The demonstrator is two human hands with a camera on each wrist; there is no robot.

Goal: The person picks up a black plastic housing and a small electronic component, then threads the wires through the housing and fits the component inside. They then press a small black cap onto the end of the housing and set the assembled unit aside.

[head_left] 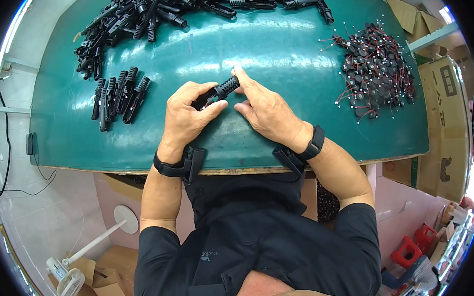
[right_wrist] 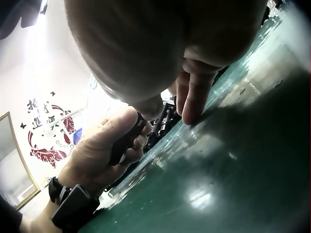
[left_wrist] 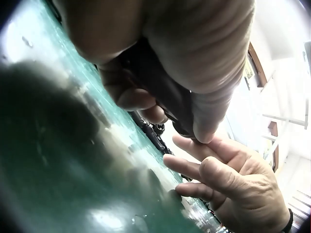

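Note:
Over the near middle of the green table (head_left: pixel 280 145), my left hand (head_left: pixel 185 112) grips a black plastic part with a ribbed end (head_left: pixel 227 87), thumb on the near side and fingers on the far side. The ribbed end points up and right. My right hand (head_left: pixel 272 112) is beside that end, its forefinger at the tip and its thumb apart from the part. In the left wrist view the right hand's fingers (left_wrist: pixel 194 167) are spread and fairly straight. The right wrist view shows the dark body of the part (right_wrist: pixel 124 145) inside the left hand, mostly hidden.
A small group of similar black parts (head_left: pixel 117 98) lies at left, and a big heap of them (head_left: pixel 147 12) spans the back. At right is a pile of small round black pieces with red wires (head_left: pixel 376 66). Cardboard boxes (head_left: pixel 437 130) stand beyond the right edge.

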